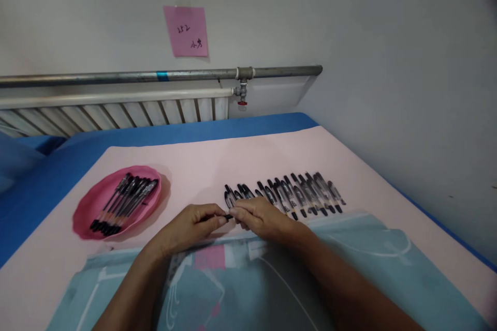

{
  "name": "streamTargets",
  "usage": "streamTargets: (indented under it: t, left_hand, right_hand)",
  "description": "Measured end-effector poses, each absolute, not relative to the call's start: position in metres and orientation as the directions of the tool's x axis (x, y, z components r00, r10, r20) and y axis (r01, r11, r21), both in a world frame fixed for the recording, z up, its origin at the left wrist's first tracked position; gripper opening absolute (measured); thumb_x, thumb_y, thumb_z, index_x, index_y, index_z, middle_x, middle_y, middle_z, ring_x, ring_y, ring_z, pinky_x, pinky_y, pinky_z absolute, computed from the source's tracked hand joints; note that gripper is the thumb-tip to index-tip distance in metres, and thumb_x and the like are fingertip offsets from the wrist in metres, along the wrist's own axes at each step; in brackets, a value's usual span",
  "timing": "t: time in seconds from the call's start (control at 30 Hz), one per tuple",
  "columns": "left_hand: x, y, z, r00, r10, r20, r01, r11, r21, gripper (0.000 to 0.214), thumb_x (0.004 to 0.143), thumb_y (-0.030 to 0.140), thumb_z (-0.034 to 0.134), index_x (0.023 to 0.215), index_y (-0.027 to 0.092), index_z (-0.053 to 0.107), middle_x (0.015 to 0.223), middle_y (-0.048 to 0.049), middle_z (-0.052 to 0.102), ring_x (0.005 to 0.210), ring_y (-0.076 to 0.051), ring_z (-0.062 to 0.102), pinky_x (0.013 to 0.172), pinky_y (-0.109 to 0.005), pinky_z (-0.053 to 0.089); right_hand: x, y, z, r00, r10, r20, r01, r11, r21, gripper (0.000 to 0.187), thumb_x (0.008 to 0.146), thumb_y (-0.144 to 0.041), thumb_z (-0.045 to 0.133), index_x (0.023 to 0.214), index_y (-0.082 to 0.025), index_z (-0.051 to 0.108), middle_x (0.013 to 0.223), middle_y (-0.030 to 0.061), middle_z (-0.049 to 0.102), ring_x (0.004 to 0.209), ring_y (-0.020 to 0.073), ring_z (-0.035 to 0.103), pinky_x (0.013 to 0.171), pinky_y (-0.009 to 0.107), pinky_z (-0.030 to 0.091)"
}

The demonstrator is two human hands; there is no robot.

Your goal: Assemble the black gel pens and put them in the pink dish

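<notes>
Over the near edge of the pink table covering, my left hand (198,225) and my right hand (258,214) meet, both closed on one dark pen (229,216). Only a short black piece of it shows between the fingers; the rest is hidden in the hands. Just beyond my right hand lies a long row of black-capped clear pens (285,194), slanted side by side. Left of my left hand, a pink scalloped plate (82,212) holds a bundle of similar pens (126,201).
A teal patterned cloth (349,258) lies under my forearms along the near edge. Blue covering (186,134) borders the pink surface. Behind it are a radiator (155,111), a metal pipe (116,78) and a valve (243,94). A handwritten pink note (186,31) is taped to the wall.
</notes>
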State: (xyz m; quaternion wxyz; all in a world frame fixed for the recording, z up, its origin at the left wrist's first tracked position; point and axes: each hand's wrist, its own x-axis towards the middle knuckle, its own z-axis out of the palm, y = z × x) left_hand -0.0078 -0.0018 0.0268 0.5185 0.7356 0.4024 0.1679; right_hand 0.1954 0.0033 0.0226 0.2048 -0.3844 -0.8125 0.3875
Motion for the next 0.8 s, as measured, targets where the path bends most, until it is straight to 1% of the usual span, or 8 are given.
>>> streamTargets:
  t: [0.1, 0.17, 0.2, 0.37, 0.4, 0.53, 0.73, 0.8]
  left_hand:
    - [-0.0088, -0.0012, 0.0239, 0.586, 0.789, -0.182, 0.438, -0.119, 0.891, 0.024, 0.083, 0.034, 0.043, 0.082, 0.017, 0.06, 0.067, 0.0032, 0.05, 0.063, -0.01, 0.042, 0.059, -0.02, 0.034]
    - [-0.0089, -0.0012, 0.0235, 0.585, 0.789, -0.186, 0.44, -0.116, 0.891, 0.024, 0.083, 0.035, 0.043, 0.082, 0.017, 0.059, 0.068, 0.0031, 0.05, 0.063, -0.01, 0.041, 0.058, -0.021, 0.034]
    - [-0.0087, -0.0014, 0.0239, 0.591, 0.785, -0.188, 0.441, -0.119, 0.889, 0.025, 0.083, 0.035, 0.043, 0.082, 0.017, 0.059, 0.068, 0.0029, 0.05, 0.063, -0.01, 0.042, 0.059, -0.021, 0.034]
    - [-0.0071, -0.0025, 0.0281, 0.599, 0.78, -0.183, 0.444, -0.133, 0.886, 0.024, 0.083, 0.033, 0.042, 0.084, 0.017, 0.06, 0.068, 0.0032, 0.051, 0.063, -0.01, 0.042, 0.059, -0.02, 0.034]
    - [-0.0071, -0.0025, 0.0285, 0.596, 0.782, -0.183, 0.441, -0.129, 0.888, 0.024, 0.083, 0.033, 0.043, 0.084, 0.017, 0.06, 0.068, 0.0031, 0.05, 0.064, -0.01, 0.042, 0.059, -0.021, 0.034]
    - [-0.0076, -0.0022, 0.0278, 0.59, 0.786, -0.188, 0.436, -0.114, 0.893, 0.024, 0.082, 0.033, 0.043, 0.083, 0.016, 0.059, 0.071, 0.0022, 0.051, 0.066, -0.011, 0.043, 0.061, -0.021, 0.035]
    - [-0.006, -0.0035, 0.0274, 0.584, 0.786, -0.201, 0.451, -0.108, 0.886, 0.026, 0.083, 0.037, 0.041, 0.076, 0.017, 0.057, 0.059, 0.0059, 0.039, 0.056, -0.008, 0.033, 0.052, -0.02, 0.029]
    - [-0.0061, -0.0036, 0.0288, 0.571, 0.795, -0.205, 0.448, -0.092, 0.889, 0.026, 0.083, 0.038, 0.041, 0.076, 0.018, 0.056, 0.06, 0.0058, 0.039, 0.056, -0.008, 0.033, 0.052, -0.02, 0.029]
  right_hand:
    - [0.1956, 0.002, 0.0256, -0.598, 0.799, 0.053, 0.45, 0.39, -0.803, 0.015, 0.082, -0.03, 0.05, 0.08, -0.016, 0.054, 0.063, -0.0033, 0.048, 0.059, 0.009, 0.043, 0.054, 0.02, 0.03]
    - [0.1959, 0.0017, 0.0266, -0.594, 0.802, 0.065, 0.454, 0.401, -0.796, 0.01, 0.08, -0.027, 0.052, 0.081, -0.016, 0.054, 0.063, -0.0034, 0.048, 0.059, 0.0088, 0.042, 0.054, 0.02, 0.03]
    - [0.1959, 0.0018, 0.0267, -0.598, 0.799, 0.07, 0.46, 0.413, -0.786, 0.01, 0.081, -0.026, 0.05, 0.078, -0.016, 0.054, 0.063, -0.0034, 0.048, 0.059, 0.0087, 0.042, 0.054, 0.02, 0.029]
    - [0.1952, 0.0029, 0.0241, -0.611, 0.788, 0.074, 0.485, 0.447, -0.752, 0.028, 0.087, -0.029, 0.041, 0.062, -0.016, 0.048, 0.057, -0.0034, 0.044, 0.056, 0.0085, 0.039, 0.052, 0.021, 0.027]
    - [0.1951, 0.0029, 0.0238, -0.609, 0.79, 0.079, 0.483, 0.448, -0.753, 0.028, 0.087, -0.03, 0.041, 0.063, -0.016, 0.049, 0.058, -0.0033, 0.045, 0.056, 0.0086, 0.039, 0.053, 0.021, 0.027]
    - [0.1957, 0.0021, 0.0241, -0.601, 0.794, 0.091, 0.45, 0.43, -0.783, 0.016, 0.083, -0.032, 0.049, 0.081, -0.017, 0.055, 0.066, -0.0027, 0.05, 0.061, 0.009, 0.044, 0.055, 0.02, 0.03]
    - [0.1948, 0.0016, 0.0224, -0.582, 0.807, 0.098, 0.483, 0.44, -0.757, 0.02, 0.085, -0.03, 0.046, 0.073, -0.016, 0.053, 0.061, -0.0032, 0.049, 0.059, 0.0089, 0.043, 0.055, 0.021, 0.028]
    - [0.194, 0.0024, 0.0215, -0.55, 0.828, 0.106, 0.484, 0.421, -0.767, 0.021, 0.085, -0.031, 0.045, 0.072, -0.017, 0.054, 0.06, -0.0032, 0.049, 0.059, 0.0092, 0.044, 0.055, 0.021, 0.029]
